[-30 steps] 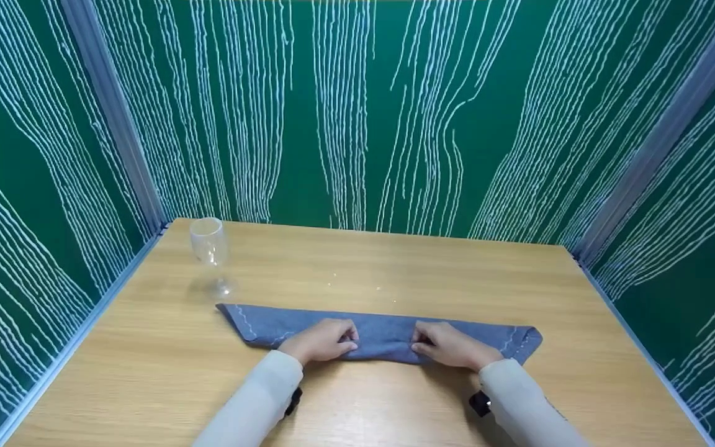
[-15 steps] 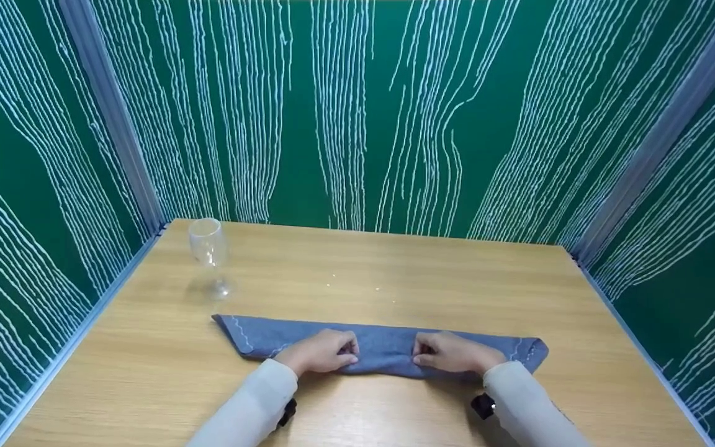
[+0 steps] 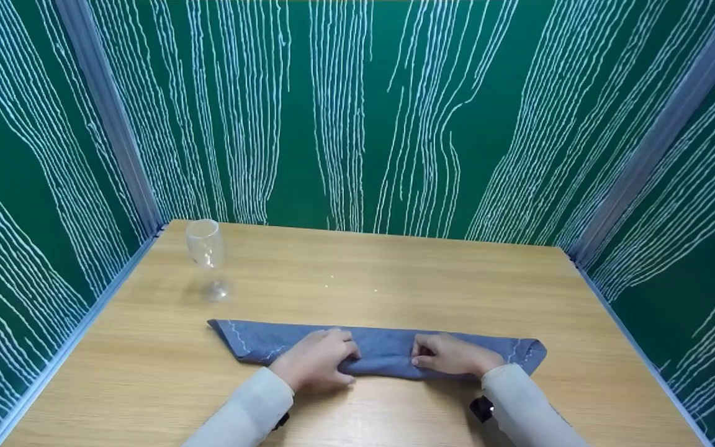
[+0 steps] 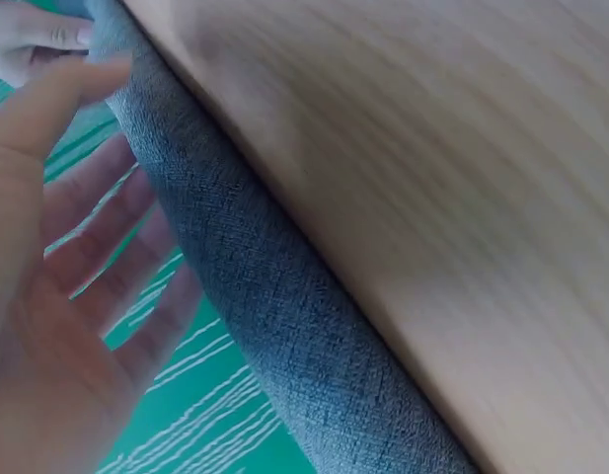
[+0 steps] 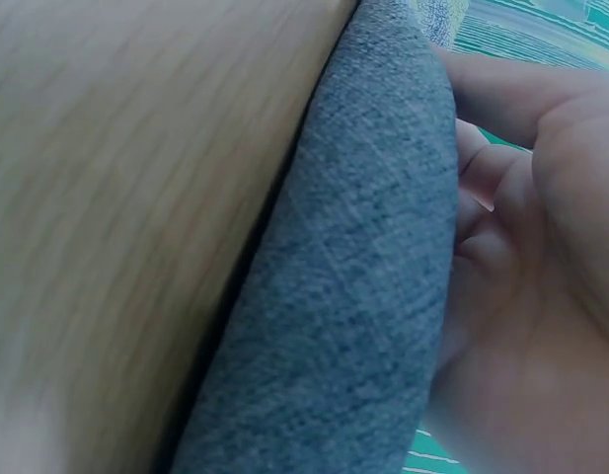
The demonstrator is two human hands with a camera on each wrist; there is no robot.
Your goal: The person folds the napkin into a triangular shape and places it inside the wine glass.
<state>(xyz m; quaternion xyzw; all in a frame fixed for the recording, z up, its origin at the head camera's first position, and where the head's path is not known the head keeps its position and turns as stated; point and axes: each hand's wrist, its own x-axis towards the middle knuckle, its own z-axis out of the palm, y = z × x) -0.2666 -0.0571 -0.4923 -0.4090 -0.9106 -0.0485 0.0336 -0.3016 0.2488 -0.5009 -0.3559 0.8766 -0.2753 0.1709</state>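
L hand (image 3: 321, 359) let go since last frame: thumb off, fingers loose at cloth (image 3: 383, 351). R hand (image 3: 454, 354) still pinching near edge, so imo we've only R securing the fold. Cloth's lengthwise across tbl (image 3: 457, 282).

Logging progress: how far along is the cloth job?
Done: the cloth is in a long folded band on the table. In hand: the right hand pinches it; the left hand is spread against it. Remaining: probably more rolling or folding, as its slanted ends lie outside both hands; the wine glass stands apart, untouched.
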